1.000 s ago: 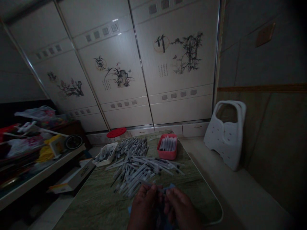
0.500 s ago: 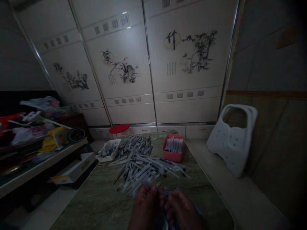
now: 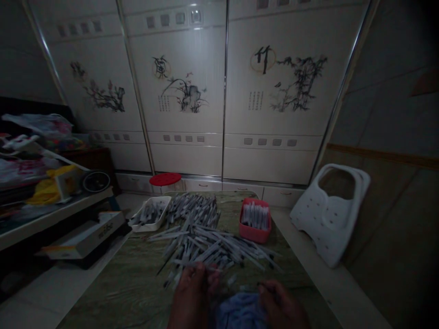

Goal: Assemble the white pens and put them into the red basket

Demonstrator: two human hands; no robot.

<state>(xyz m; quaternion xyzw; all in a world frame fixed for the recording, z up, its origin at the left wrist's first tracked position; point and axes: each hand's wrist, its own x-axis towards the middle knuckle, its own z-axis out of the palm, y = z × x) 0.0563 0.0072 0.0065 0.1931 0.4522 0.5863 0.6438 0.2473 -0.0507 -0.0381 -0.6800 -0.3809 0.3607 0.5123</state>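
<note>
My left hand is closed on a slim pen-like stick at the near edge of a loose pile of similar clear and grey sticks. To its right, my right hand is pinched, with a small dark tip at its fingers; what it holds is too small to name. A crumpled blue cloth lies between the hands. Behind the pile stand a white tray of sticks at the left and a red basket with upright sticks at the right.
The wood-patterned table carries all this. A red stool stands behind it, and a white plastic folded item leans at the right wall. At the left, a cluttered bench stands above an open box.
My hands have moved apart, the left toward the pile and the right outward. The blue cloth between them now shows more. The view has tilted and shifted slightly.
</note>
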